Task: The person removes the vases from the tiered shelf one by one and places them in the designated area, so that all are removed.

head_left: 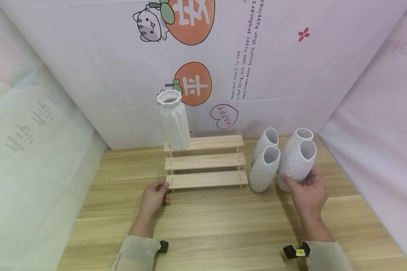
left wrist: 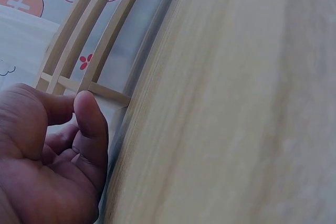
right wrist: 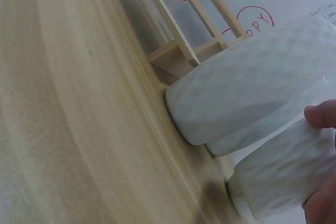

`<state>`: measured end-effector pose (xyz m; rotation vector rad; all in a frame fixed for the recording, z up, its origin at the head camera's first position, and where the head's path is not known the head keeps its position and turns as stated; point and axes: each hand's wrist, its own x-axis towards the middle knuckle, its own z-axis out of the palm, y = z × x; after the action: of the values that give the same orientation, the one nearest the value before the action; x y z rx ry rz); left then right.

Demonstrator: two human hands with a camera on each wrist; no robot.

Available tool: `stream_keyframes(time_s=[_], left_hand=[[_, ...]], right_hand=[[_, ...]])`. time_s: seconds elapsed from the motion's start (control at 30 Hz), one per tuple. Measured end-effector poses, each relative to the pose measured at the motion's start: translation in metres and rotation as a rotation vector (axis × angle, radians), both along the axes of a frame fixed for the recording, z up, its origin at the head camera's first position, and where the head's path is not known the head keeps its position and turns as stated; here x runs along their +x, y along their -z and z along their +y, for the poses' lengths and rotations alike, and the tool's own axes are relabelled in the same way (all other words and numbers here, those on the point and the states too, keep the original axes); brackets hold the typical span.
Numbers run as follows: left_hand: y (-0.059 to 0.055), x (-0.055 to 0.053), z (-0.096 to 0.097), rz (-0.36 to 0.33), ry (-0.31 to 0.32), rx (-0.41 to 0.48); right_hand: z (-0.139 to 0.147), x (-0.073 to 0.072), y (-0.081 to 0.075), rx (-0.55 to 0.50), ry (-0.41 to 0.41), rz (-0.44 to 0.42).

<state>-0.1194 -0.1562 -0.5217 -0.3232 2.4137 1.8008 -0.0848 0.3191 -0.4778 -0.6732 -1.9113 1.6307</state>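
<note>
My right hand grips a white textured vase with a slanted opening, thumb on its left side and fingers round the right. Its base is close over the table in the right wrist view, next to three matching vases. At the left, my left hand pinches the front left corner of a three-step wooden rack between thumb and forefinger. In the left wrist view the fingertips meet at the rack's end. A white pleated vase with a scalloped rim stands upright on the rack's top step, at its left end.
The rack and vases stand on a wood-grain table, toward its back edge. White printed cloth hangs behind, with more cloth along the left and right sides. Each wrist wears a black camera band.
</note>
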Motion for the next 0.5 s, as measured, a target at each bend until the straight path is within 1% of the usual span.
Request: stream_keyframes(time_s=[0.1, 0.27, 0.37, 0.5], left_hand=[[0.0, 0.0, 0.0, 0.002, 0.001, -0.003], [0.001, -0.001, 0.0, 0.0, -0.004, 0.0], [0.001, -0.001, 0.0, -0.011, -0.013, 0.016], [0.0, -0.001, 0.001, -0.028, -0.021, 0.004]], right_hand=[[-0.001, 0.001, 0.002, -0.011, 0.003, -0.019], [-0.003, 0.002, 0.006, 0.013, 0.002, -0.059], [-0.003, 0.003, 0.009, 0.036, 0.002, -0.083], [-0.003, 0.004, 0.013, 0.026, 0.003, -0.125]])
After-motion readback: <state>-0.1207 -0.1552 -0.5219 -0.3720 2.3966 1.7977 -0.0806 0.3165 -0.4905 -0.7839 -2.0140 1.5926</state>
